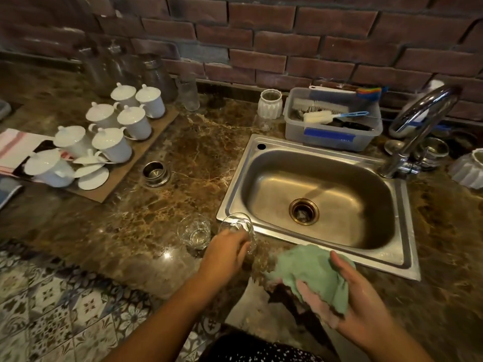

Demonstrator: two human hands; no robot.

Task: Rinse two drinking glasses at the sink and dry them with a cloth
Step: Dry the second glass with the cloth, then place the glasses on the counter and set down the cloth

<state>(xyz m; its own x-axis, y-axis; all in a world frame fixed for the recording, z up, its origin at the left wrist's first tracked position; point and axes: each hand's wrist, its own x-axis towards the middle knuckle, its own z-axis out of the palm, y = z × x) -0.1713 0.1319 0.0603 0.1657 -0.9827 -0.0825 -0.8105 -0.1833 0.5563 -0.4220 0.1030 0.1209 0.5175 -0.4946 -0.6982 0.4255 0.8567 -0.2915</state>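
Note:
My left hand [224,254] grips a clear drinking glass [239,226] at the sink's near-left corner, tilted, just above the counter. A second clear glass [194,231] stands upright on the brown marble counter right beside it, to the left. My right hand [350,301] holds a green cloth [311,270] in its palm, near the front edge of the counter, below the steel sink [400,231]. The basin is dry-looking with a round drain [304,211]. The tap [418,121] arches over the sink's far-right corner; no water runs.
A board with several white lidded cups [115,131] lies at the left. A small steel bowl [156,173] sits between it and the sink. Behind the sink stands a plastic tub of brushes [332,131] and a white ribbed jar [270,104]. Glass jugs line the brick wall.

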